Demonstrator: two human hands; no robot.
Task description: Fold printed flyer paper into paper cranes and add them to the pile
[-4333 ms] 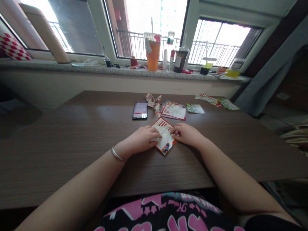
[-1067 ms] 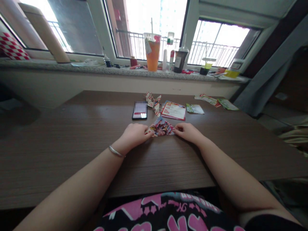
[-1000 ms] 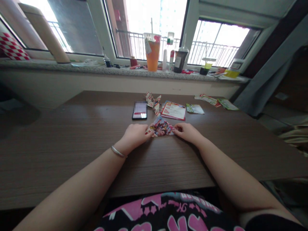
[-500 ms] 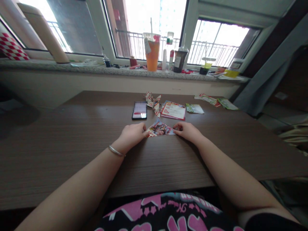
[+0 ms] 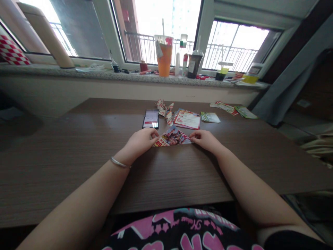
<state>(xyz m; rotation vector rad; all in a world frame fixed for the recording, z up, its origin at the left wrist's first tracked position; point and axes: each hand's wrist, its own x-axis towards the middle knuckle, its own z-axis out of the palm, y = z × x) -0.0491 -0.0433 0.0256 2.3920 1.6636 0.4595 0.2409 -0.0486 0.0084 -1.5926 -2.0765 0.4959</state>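
A colourful printed sheet of paper (image 5: pixel 173 136), folded to a roughly triangular shape, lies low over the table between my hands. My left hand (image 5: pixel 142 140) pinches its left corner, where large red figures are printed. At the opposite corner, my right hand (image 5: pixel 204 139) holds the paper between thumb and fingers. Just beyond my left hand lies a phone (image 5: pixel 151 119) with its screen lit. Crumpled folded paper pieces (image 5: pixel 165 111) with red and white stripes sit behind the sheet. To their right is a stack of printed flyers (image 5: pixel 187 119).
The brown table (image 5: pixel 65 149) stretches out on both sides. Green-edged cards (image 5: pixel 210 117) and more paper slips (image 5: pixel 226 108) lie at the right back. On the window sill stand an orange drink cup (image 5: pixel 164 59), a dark drink cup (image 5: pixel 194 64) and several small items.
Both hands have moved slightly apart, the left one outward to the left. The sheet between them is spread wider, showing more of its printed left corner.
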